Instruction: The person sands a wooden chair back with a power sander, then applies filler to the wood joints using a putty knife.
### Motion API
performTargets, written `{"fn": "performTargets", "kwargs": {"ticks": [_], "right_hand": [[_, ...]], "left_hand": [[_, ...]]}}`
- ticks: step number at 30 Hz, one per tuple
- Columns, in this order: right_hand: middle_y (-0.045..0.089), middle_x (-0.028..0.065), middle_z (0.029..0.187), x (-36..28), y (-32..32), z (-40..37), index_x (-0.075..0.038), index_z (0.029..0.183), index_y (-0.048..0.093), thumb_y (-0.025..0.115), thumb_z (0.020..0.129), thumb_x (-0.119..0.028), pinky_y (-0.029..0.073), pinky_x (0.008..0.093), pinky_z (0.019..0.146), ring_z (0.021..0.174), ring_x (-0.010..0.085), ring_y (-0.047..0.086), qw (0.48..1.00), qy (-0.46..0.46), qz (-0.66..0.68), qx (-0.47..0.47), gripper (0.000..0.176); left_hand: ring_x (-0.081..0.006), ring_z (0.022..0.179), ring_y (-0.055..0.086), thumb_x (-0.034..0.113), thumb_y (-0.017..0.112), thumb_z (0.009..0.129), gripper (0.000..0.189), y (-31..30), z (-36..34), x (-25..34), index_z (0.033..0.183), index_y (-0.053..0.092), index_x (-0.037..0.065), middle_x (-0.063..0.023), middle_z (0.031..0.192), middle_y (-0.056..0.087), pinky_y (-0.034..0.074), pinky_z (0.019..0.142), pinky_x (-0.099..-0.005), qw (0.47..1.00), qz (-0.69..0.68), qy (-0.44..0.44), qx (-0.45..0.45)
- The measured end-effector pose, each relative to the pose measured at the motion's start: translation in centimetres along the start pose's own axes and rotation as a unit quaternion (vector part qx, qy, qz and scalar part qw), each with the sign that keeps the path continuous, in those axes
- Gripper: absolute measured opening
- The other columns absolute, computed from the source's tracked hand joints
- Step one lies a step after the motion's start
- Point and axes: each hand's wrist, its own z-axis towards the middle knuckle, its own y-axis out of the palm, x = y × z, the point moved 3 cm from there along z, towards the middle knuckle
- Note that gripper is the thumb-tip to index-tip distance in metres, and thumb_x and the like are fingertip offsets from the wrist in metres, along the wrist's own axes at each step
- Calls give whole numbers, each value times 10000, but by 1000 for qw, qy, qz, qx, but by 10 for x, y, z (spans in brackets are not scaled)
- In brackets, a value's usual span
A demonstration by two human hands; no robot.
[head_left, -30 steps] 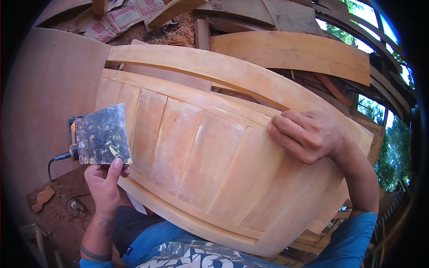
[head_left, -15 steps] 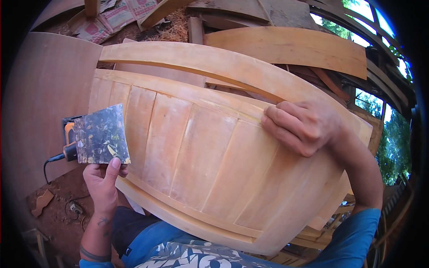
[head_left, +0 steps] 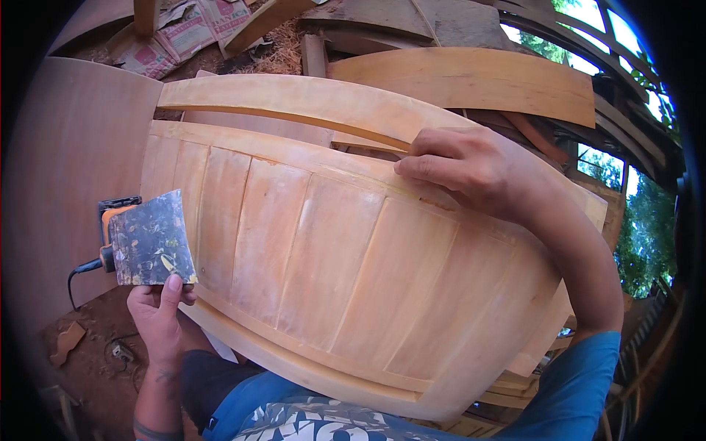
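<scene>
My left hand (head_left: 160,312) grips the lower edge of a thin, dark square plate (head_left: 153,239) spotted with paint and yellowish smears, thumb on top. My right hand (head_left: 460,165) rests over the upper rail of a slatted wooden panel (head_left: 331,257), its fingers pinched together at the inner groove. Whatever those fingers hold, if anything, is hidden. Pale yellowish filler shows along the joint just left of the fingertips. The panel is light, bare wood with several upright slats, whitish patches and a curved top rail (head_left: 294,95).
Behind the dark plate, an orange and black power tool (head_left: 109,220) with a cord lies on a broad wooden board (head_left: 88,162). A curved plank (head_left: 471,81), paper sacks (head_left: 184,40) and wood shavings (head_left: 278,55) are beyond the panel. Reddish dirt floor (head_left: 103,323) shows at lower left.
My right hand has slid leftward and up along the panel's top rail. My left hand and the dark plate have shifted slightly left and down. The view has moved a little.
</scene>
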Motion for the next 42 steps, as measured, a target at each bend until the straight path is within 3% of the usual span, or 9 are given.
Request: {"fn": "performTargets", "kwargs": {"ticks": [2,5,8,17,23,26,29,32,42], "right_hand": [[563,102,843,-4,-7,0,-16,776,581,592,757,-70,494,372,666,762,277,593,996,67,66,-7,58],[579,69,859,-7,-10,-4,-32,822,612,664,730,-40,481,360,662,736,263,581,993,91,67,-40,105],[566,108,818,-15,-10,2,2,712,587,612,761,-65,482,376,667,743,283,587,991,98,88,-23,87],[600,147,727,-21,-7,6,4,717,622,633,732,-76,479,367,673,709,299,585,969,209,129,-16,83],[634,180,805,-23,-10,12,6,846,631,630,743,-83,485,380,738,808,320,606,906,358,210,-84,136],[632,207,901,-24,-1,4,16,981,607,586,795,-114,478,400,804,906,344,600,924,336,182,-31,228],[641,152,976,-28,-1,2,-45,1090,599,601,843,-190,459,378,825,922,293,592,916,367,91,-135,287],[602,232,1028,-27,-4,4,18,1078,587,524,849,-181,457,415,858,963,358,583,910,357,113,-177,310],[610,243,972,-27,-2,2,35,1005,619,524,834,-166,458,405,854,952,358,580,917,344,139,-143,280]], "left_hand": [[-128,634,589,164,636,860,205,-6,2,-5,921,593,-27,-83,782,633,487,611,-254,1000,0,-9,10],[-131,638,594,158,635,861,202,-8,3,-8,929,592,-28,-86,793,634,490,609,-253,1000,2,-12,0],[-134,642,599,151,632,862,195,-5,3,-6,930,594,-27,-89,790,635,495,610,-252,1000,-1,-8,1],[-136,636,587,158,633,860,197,2,1,-2,926,576,-18,-79,776,616,478,608,-257,1000,-13,5,3],[-135,642,599,144,623,867,187,1,2,-2,925,597,-32,-88,784,639,493,609,-249,1000,-17,5,2],[-135,647,600,148,624,867,195,-1,3,-5,933,595,-33,-87,792,639,494,609,-250,1000,-13,12,-2],[-135,618,585,171,632,861,203,2,2,-3,905,581,-21,-82,753,619,478,599,-252,1000,-3,10,22],[-134,618,584,175,634,861,210,1,2,-5,903,579,-24,-83,750,619,474,596,-250,1000,-1,10,25],[-125,617,574,182,637,862,211,0,2,-8,901,582,-18,-72,750,619,464,594,-250,1000,-14,15,22]]}}
